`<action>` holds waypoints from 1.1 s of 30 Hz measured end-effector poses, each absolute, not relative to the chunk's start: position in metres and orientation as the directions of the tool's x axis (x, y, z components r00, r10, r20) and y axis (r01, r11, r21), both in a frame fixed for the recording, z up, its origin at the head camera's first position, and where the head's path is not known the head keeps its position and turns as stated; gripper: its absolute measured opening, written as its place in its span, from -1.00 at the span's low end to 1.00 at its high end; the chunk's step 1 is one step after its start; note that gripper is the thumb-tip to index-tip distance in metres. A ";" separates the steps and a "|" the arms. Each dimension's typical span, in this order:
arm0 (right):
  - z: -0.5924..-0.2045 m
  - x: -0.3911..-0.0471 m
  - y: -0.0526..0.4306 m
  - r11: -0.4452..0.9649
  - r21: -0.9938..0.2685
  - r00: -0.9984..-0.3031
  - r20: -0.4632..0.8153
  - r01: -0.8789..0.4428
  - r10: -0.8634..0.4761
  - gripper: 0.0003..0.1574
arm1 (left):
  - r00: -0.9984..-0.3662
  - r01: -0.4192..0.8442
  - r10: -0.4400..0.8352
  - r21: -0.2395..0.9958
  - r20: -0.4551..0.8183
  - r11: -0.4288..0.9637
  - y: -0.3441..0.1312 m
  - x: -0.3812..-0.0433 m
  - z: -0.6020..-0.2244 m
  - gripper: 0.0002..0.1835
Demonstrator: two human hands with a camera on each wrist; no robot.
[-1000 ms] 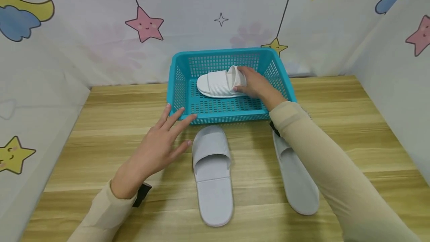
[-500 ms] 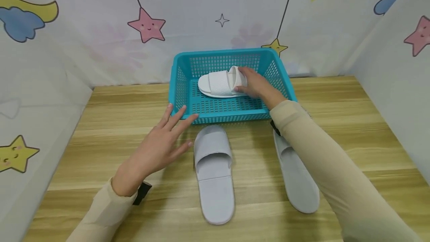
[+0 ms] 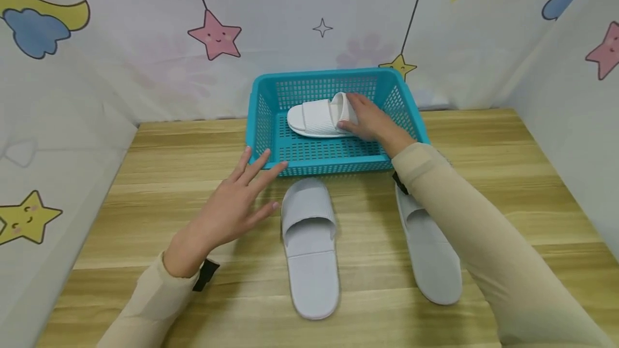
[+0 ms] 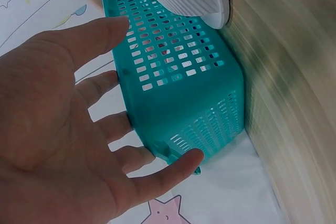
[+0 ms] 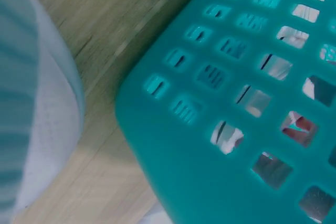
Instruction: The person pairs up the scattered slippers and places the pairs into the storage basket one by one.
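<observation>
In the head view two white slippers lie in the teal basket [image 3: 333, 165]. One white slipper [image 3: 316, 116] lies flat with its ribbed band to the left; the raised band of the other white slipper [image 3: 342, 109] is under my right hand [image 3: 373, 121]. My right fingers and thumb pinch that band, while the hand covers the rest of it. My left hand [image 3: 229, 205] is spread, fingertips right at the basket's front left corner. The left wrist view shows its fingers [image 4: 113, 127] straight beside the mesh wall. The right wrist view holds no part of the right hand.
A light grey slipper [image 3: 313, 267] stands before the basket, toe toward it. Another grey slipper [image 3: 432, 259] lies to the right, partly hidden by my right sleeve [image 3: 464, 230]. The wooden table [image 3: 145, 176] meets white printed cloth walls [image 3: 290, 15] on three sides.
The head view has shifted slightly, so the scene sits a little farther right. Both hands and all the slippers keep nearly the same places.
</observation>
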State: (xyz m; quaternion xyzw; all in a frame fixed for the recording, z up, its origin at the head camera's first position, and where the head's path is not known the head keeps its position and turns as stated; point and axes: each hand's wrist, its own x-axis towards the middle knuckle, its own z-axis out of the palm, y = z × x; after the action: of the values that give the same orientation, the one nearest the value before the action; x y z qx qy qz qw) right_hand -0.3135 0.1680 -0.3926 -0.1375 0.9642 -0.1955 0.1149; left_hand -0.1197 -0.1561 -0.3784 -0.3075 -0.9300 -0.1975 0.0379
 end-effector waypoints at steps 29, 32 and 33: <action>-0.355 -0.257 0.185 0.802 -0.410 -0.888 0.048 -0.435 -0.457 -0.19 | -0.824 0.561 0.549 0.350 0.144 0.750 -0.154 -0.121 -0.377 -0.20; -0.351 -0.251 0.187 0.793 -0.418 -0.884 0.051 -0.442 -0.465 -0.19 | -0.821 0.565 0.552 0.350 0.149 0.747 -0.155 -0.121 -0.378 -0.20; -0.349 -0.249 0.187 0.791 -0.420 -0.881 0.051 -0.446 -0.470 -0.19 | -0.820 0.566 0.552 0.349 0.150 0.747 -0.155 -0.121 -0.378 -0.20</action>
State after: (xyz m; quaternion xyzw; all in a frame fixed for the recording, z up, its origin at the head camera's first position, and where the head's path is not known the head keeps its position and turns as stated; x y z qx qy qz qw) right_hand -0.2492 0.1868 -0.3494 -0.2419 0.9458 -0.2149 0.0280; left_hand -0.1208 -0.1546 -0.3783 -0.2993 -0.9343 -0.1928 0.0184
